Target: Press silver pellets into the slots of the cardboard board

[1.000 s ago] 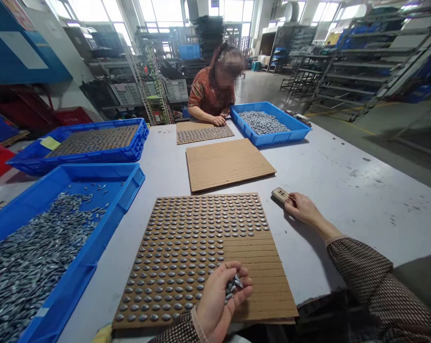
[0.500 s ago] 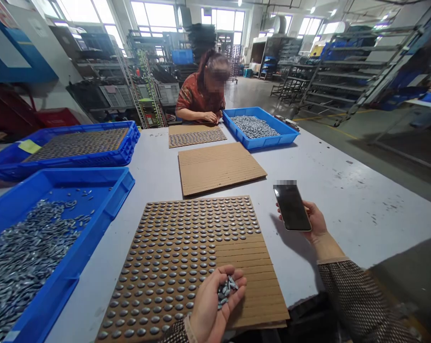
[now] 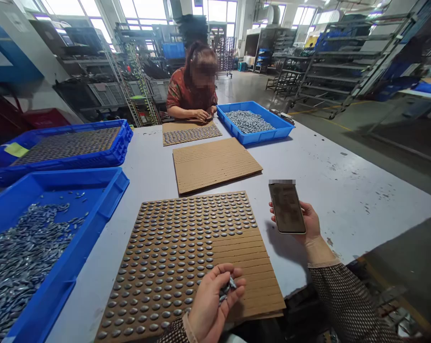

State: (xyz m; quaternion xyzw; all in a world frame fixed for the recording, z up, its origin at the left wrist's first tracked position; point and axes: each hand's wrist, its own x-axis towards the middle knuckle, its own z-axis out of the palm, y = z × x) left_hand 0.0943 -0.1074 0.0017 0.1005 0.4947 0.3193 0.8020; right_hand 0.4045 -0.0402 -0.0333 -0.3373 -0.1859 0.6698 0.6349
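My left hand [image 3: 215, 300] is cupped over the front of a slotted cardboard sheet [image 3: 242, 252], its fingers curled round a small heap of shiny grey oval metal pieces [image 3: 227, 288]. Rows of the same ovals [image 3: 172, 247] stand in the sheet's slots across its back and left side; the slots at its front right show bare cardboard. To the right, above the white tabletop, my right hand [image 3: 311, 226] grips a smartphone [image 3: 287, 209] with its dark screen facing up.
At left lie a blue tray [image 3: 110, 200] of loose ovals and a blue crate [image 3: 124, 138] holding a filled sheet. Beyond my sheet are stacked cardboard sheets [image 3: 215, 164]. Across the table, a co-worker [image 3: 192, 90] handles another sheet [image 3: 186, 126] beside a blue tray [image 3: 260, 139] of ovals.
My left hand's fingers have curled further over the ovals. The phone has moved slightly left and tilted, its screen now brownish. The whole view has shifted slightly.
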